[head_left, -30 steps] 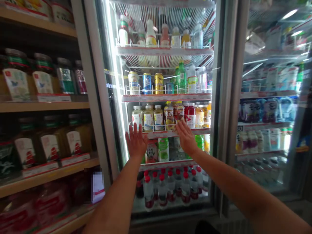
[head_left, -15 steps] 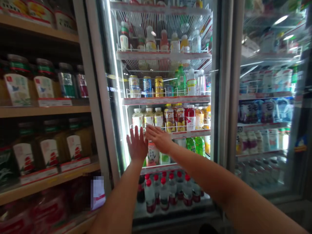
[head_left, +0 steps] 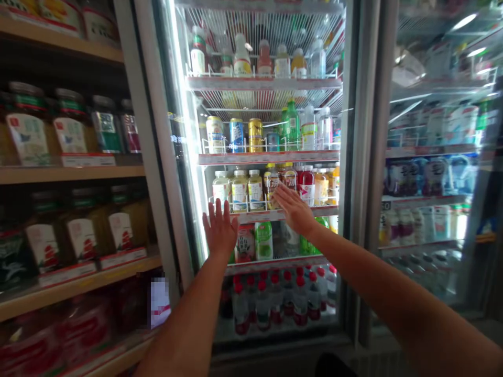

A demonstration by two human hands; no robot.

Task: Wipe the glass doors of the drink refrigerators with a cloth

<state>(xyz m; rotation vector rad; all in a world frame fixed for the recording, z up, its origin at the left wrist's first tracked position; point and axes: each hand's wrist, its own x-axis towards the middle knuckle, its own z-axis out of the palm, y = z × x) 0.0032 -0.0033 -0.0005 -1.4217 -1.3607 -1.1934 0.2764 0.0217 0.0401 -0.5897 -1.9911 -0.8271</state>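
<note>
My left hand (head_left: 220,230) lies flat with fingers spread against the glass door (head_left: 259,131) of a lit drinks fridge, near its left edge. My right hand (head_left: 294,210) is also flat and open on the same glass, further right, in front of a shelf (head_left: 283,214) of yellow and red bottled drinks (head_left: 255,189). Neither hand holds anything. Below the hands stand a pink carton and a green bottle (head_left: 263,241), and lower down several red-capped water bottles (head_left: 275,298).
Wooden shelves (head_left: 70,173) with rows of glass jars stand at the left. A second fridge door (head_left: 432,157) with cartons behind it is at the right. Cans (head_left: 236,135) and more bottles fill the upper fridge shelves.
My right hand swept left across the glass until it nearly met the left hand, then slid back right. The left hand stayed in place.
</note>
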